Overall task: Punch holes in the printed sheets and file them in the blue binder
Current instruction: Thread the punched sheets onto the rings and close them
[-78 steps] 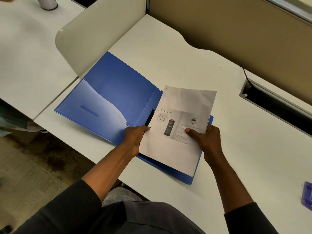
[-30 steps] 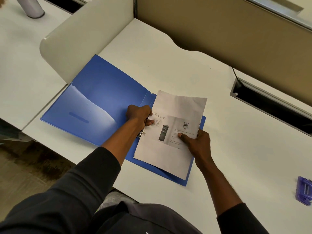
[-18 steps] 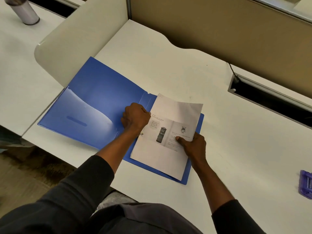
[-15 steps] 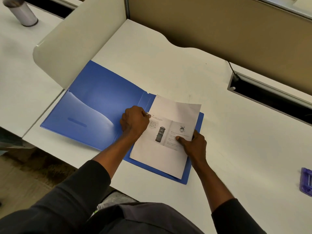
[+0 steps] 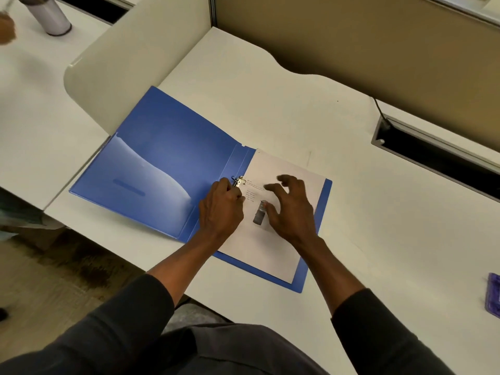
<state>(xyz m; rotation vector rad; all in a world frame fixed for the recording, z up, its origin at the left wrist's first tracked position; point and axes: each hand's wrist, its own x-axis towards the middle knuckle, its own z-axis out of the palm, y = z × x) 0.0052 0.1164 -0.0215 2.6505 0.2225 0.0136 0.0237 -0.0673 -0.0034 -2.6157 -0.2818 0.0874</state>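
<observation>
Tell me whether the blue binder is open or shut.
Open: the blue binder lies spread flat on the desk, both inner covers facing up, the printed sheet on its right half.

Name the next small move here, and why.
Likely press the silver metal ring clip shut with the left hand, whose curled fingers sit on it. The white printed sheet lies flat on the right half of the open blue plastic binder, its edge at the clip, with the right hand spread over it.
</observation>
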